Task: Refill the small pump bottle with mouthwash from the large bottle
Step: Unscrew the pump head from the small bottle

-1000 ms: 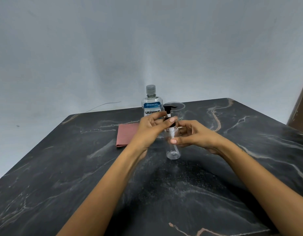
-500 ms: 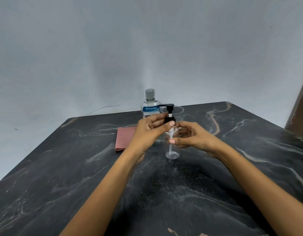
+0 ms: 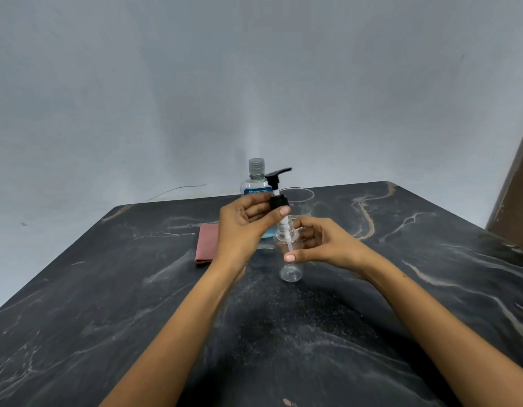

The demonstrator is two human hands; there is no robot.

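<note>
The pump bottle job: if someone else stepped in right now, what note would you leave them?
Left hand: grips the black pump head, lifted off the neck, its tube still partly inside.
Right hand: holds the small pump bottle, clear and seemingly empty, upright on the black marble table.
Large mouthwash bottle: stands behind the hands, cap on. A clear plastic cup is beside it, a pink cloth to the left.
Done: pump unscrewed.
Left: take the pump out, uncap the mouthwash, pour, refit the pump.
</note>
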